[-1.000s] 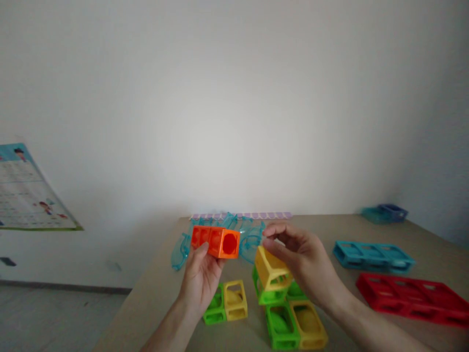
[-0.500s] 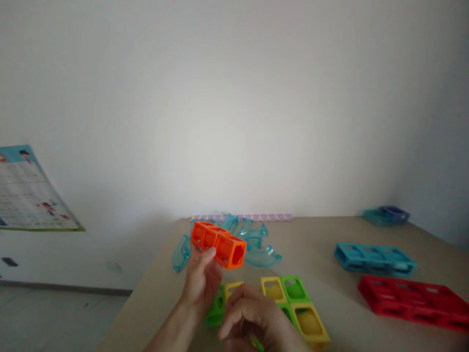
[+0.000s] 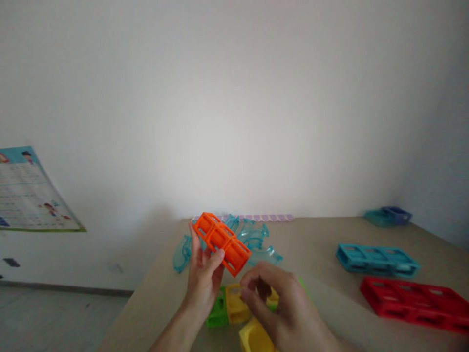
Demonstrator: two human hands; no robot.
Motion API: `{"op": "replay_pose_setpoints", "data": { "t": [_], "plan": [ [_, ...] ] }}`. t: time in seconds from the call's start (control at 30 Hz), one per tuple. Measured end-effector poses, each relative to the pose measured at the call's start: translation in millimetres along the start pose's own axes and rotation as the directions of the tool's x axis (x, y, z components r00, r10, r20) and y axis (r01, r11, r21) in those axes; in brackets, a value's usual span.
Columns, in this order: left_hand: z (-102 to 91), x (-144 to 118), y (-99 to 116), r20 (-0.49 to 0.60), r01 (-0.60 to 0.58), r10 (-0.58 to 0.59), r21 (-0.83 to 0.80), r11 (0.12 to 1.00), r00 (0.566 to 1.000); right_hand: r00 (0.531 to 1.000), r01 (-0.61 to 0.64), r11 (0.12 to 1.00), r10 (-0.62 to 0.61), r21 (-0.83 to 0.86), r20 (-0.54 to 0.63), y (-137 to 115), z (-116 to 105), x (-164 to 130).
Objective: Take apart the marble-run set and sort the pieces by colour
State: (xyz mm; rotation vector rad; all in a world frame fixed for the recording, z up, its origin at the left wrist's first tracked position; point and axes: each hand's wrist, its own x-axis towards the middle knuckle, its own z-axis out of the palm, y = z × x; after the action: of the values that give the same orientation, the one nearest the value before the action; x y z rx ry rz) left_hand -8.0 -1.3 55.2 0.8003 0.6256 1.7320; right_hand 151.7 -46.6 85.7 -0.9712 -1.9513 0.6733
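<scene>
Head view shows your left hand point(image 3: 203, 278) raised above the tabletop point(image 3: 330, 303), closed around an orange plastic three-cell frame block point(image 3: 222, 243); your thumb lies across its near face and your fingers wrap behind it. You hold the block tilted, with its far end up and to the left and its near end down and to the right, clear of everything on the tabletop.

Your right hand point(image 3: 282, 308) sits low and in front, fingers curled, thumb and forefinger pinched together close to a yellow plastic hollow block point(image 3: 254, 337) at the bottom edge of the view; you cannot tell from here whether the hand has hold of it, as the palm hides the contact. Between your two hands, a small yellow and green pair of hollow blocks point(image 3: 229, 308) rests on the tabletop, partly hidden by your right fingers.

Behind the orange block lies a loose heap of clear turquoise curved track pieces point(image 3: 256, 239), and beyond them a lilac strip point(image 3: 264, 217) runs along the far edge against the white wall point(image 3: 234, 98).

To your right, well apart from your hands, a long light-blue frame block point(image 3: 377, 259) lies flat, with a long red frame block point(image 3: 414, 303) nearer to you. In the far right corner sit a dark blue and a teal piece point(image 3: 390, 215). On the left, a printed poster point(image 3: 32, 195) hangs on the wall.
</scene>
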Motion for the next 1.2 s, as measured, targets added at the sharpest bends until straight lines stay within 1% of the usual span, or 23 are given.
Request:
{"op": "replay_pose_setpoints", "data": {
  "t": [0.07, 0.13, 0.2, 0.27, 0.33, 0.4, 0.57, 0.7, 0.87, 1.0, 1.1, 1.2],
  "plan": [
    [0.7, -3.8, 1.9, 0.044, 0.016, -0.017, 0.018, 1.000, 0.999, 0.995, -0.022, 0.998, 0.015, -0.067, -0.101, 0.7, -8.0, 5.5],
    [1.8, -7.5, 2.9, 0.106, 0.035, -0.039, 0.034, 0.999, 0.994, 0.985, -0.064, 0.994, 0.048, -0.089, -0.167, 5.2, -13.1, 11.1],
    [2.4, -10.1, 2.3, 0.165, 0.043, -0.054, 0.067, 0.997, 0.985, 0.983, -0.123, 0.992, 0.117, -0.039, -0.142, 11.3, -15.0, 15.6],
    [1.8, -11.4, 0.3, 0.215, 0.021, -0.045, 0.117, 0.993, 0.975, 0.982, -0.177, 0.984, 0.179, 0.029, -0.065, 16.7, -14.7, 18.2],
    [0.4, -11.5, -1.6, 0.249, -0.020, -0.022, 0.165, 0.986, 0.968, 0.980, -0.197, 0.979, 0.199, 0.055, -0.024, 19.9, -13.9, 19.4],
    [-0.9, -11.1, -2.6, 0.260, -0.047, -0.007, 0.198, 0.979, 0.966, 0.982, -0.184, 0.983, 0.185, 0.026, -0.038, 21.1, -13.3, 19.6],
    [-0.6, -10.1, -1.9, 0.254, -0.072, 0.008, 0.242, 0.968, 0.967, 0.990, -0.126, 0.989, 0.121, -0.077, -0.077, 19.8, -13.0, 17.4],
    [1.7, -10.2, -1.4, 0.216, -0.076, 0.018, 0.260, 0.963, 0.976, 0.993, -0.089, 0.989, 0.079, -0.121, -0.086, 19.7, -11.5, 13.9],
    [1.8, -9.5, -1.8, 0.165, -0.062, 0.024, 0.233, 0.970, 0.986, 0.993, -0.031, 0.986, 0.012, -0.162, -0.116, 18.6, -10.8, 14.1],
    [-0.1, -9.3, -1.8, 0.202, -0.065, 0.020, 0.221, 0.973, 0.979, 0.995, -0.020, 0.991, 0.008, -0.129, -0.095, 15.8, -13.5, 16.3],
    [-0.2, -11.7, -1.5, 0.255, -0.076, 0.018, 0.222, 0.972, 0.967, 0.997, -0.022, 0.997, 0.015, -0.080, -0.081, 14.8, -15.8, 16.7],
    [1.6, -15.6, -0.7, 0.318, -0.069, -0.011, 0.237, 0.969, 0.948, 0.996, -0.037, 0.999, 0.035, -0.024, -0.084, 14.1, -17.4, 16.7]
  ]
}}
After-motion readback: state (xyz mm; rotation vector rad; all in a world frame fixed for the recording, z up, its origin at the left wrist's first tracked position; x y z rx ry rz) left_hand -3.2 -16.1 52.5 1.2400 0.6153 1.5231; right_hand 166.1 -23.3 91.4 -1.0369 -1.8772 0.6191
